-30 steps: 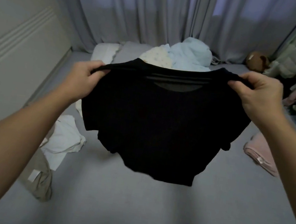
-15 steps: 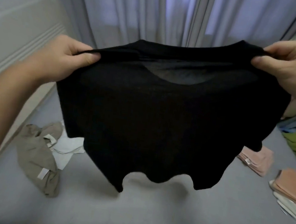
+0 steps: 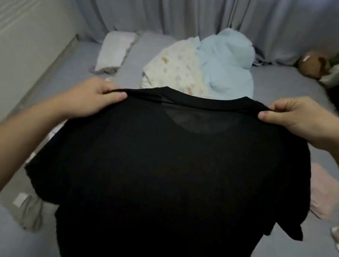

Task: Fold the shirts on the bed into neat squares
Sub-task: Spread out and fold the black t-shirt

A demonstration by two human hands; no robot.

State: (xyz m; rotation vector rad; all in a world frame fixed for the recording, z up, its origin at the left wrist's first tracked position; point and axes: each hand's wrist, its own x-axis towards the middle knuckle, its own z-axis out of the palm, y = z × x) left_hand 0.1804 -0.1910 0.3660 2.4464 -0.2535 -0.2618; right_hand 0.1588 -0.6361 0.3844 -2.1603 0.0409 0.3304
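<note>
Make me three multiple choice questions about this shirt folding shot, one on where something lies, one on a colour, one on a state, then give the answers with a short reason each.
1. Where is the light blue garment?
A. beyond the black shirt, near the curtains
B. in the left hand
C. on the floor

2. What colour is the held shirt?
A. white
B. black
C. pink

3. How is the shirt held?
A. folded square on the bed
B. by one hand only
C. spread, both hands gripping its shoulders

Answers: 1 A, it lies on the bed behind the shirt's collar. 2 B, the fabric is plainly black. 3 C, the left hand and right hand pinch the top corners.
</note>
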